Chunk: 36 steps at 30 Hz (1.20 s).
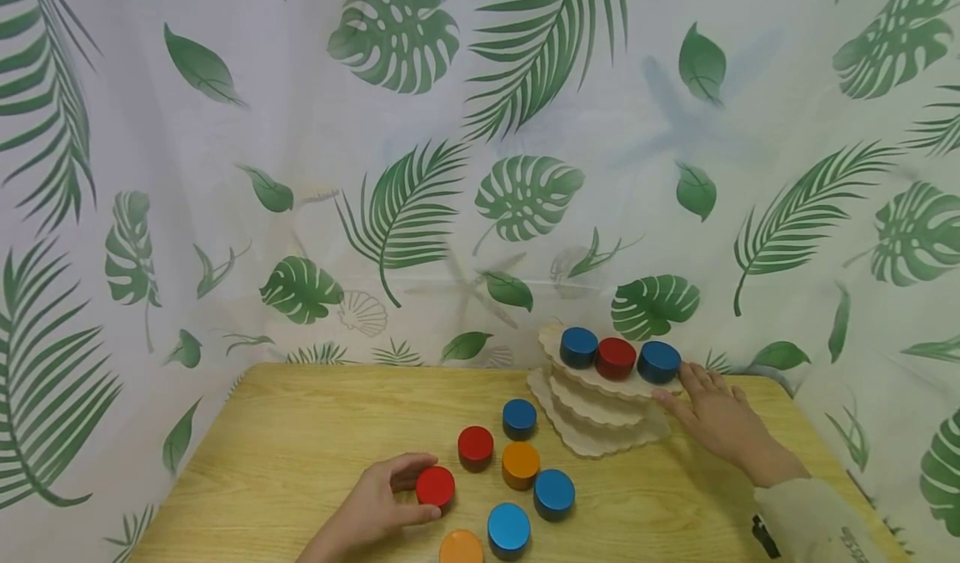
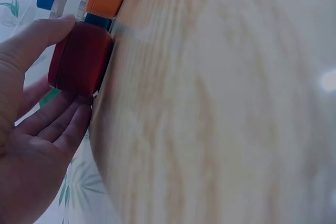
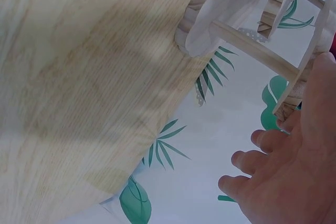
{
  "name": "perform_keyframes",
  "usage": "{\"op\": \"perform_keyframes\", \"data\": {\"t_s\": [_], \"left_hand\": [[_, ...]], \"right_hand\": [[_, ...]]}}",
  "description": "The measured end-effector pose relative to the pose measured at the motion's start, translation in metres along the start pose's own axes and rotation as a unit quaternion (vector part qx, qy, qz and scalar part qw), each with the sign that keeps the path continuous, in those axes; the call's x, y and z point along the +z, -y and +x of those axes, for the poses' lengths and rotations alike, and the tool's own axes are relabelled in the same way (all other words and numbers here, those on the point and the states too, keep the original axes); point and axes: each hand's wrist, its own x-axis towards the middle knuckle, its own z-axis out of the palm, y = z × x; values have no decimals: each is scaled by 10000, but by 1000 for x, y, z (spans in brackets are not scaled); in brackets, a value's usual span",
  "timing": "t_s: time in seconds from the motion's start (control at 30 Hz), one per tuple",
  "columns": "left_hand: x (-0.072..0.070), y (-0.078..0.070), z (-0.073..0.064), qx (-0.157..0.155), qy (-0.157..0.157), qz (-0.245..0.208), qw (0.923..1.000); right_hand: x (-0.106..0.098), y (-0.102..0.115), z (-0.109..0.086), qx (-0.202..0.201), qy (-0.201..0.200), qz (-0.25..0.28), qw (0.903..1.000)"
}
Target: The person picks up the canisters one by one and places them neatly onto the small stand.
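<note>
My left hand point(image 1: 382, 496) holds a red round tin point(image 1: 436, 488) on the table, its thumb at the near side and fingers round the far side. The left wrist view shows the same red tin point(image 2: 81, 59) between thumb and fingertips. At the right, my right hand point(image 1: 723, 421) reaches to the top tier of a wooden tiered stand point(image 1: 600, 409), fingers extended by a blue tin point(image 1: 659, 362) and thumb at the tier's front edge. Another blue tin point(image 1: 579, 347) and a red tin point(image 1: 616, 359) stand on that tier. The right wrist view shows the right hand point(image 3: 294, 161) with spread fingers.
Between the left hand and the stand are several tins: red point(image 1: 476, 448), orange point(image 1: 521, 464) and blue point(image 1: 554, 494) among them. One orange tin point(image 1: 461, 548) is cut off at the bottom. A leaf-print curtain point(image 1: 420, 213) hangs behind the wooden table point(image 1: 300, 429).
</note>
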Motion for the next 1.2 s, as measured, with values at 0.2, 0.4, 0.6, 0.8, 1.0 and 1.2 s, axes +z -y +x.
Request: {"op": "perform_keyframes", "data": {"t_s": [0.2,0.4,0.6,0.8,1.0,1.2], "left_hand": [[0,0,1,-92,-13,-51,9999],[1,-1,1,-56,-59,-23,10000],[1,-3,0,2,-110,-168,9998],[-2,-10,2,45,-223,-85,9997],[-9,-18,13,192,-430,-93,9988],[-9,-28,30,318,-616,-112,9975]], "right_hand": [[0,0,0,-2,-5,-6,10000],[0,0,-1,-28,-17,-21,10000],[0,0,-1,-31,-21,-26,10000],[1,0,0,-11,-18,-37,10000],[1,0,0,-22,-48,-84,10000],[-1,0,0,-31,-45,-77,10000]]}}
